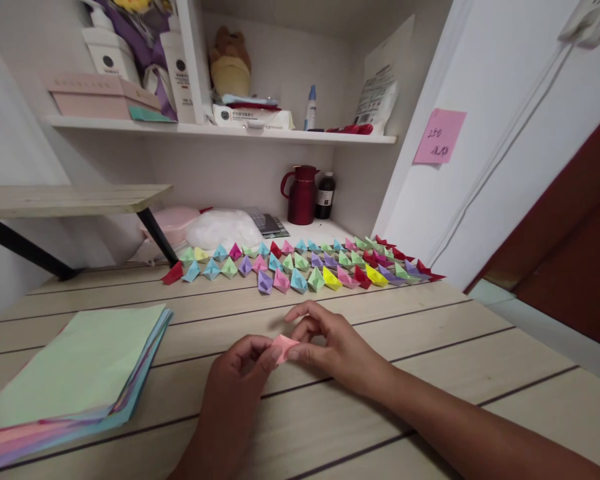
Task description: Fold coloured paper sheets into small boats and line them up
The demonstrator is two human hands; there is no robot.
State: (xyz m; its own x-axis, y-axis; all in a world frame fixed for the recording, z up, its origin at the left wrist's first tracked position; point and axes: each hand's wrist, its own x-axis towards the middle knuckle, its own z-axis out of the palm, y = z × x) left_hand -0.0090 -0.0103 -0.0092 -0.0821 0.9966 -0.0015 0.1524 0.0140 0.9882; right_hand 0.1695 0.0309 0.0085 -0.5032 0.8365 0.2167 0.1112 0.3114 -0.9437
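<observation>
Paper (285, 346), pink and folded, is held at 6 o'clock from the boats (300, 261); left hand (237, 370) pinches its 9 o'clock side, likely steadying it; right hand (331, 339) thumbs 3 o'clock, pinch unclear

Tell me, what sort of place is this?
Likely a desk corner in a home or dorm room: a wood-look table stands before a white shelf bearing a plush toy, with a red jug beneath it.

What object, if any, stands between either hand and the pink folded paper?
Nothing visible does: the left hand pinches the pink folded paper at its left side, and the right hand has its thumb at the right side.
</observation>
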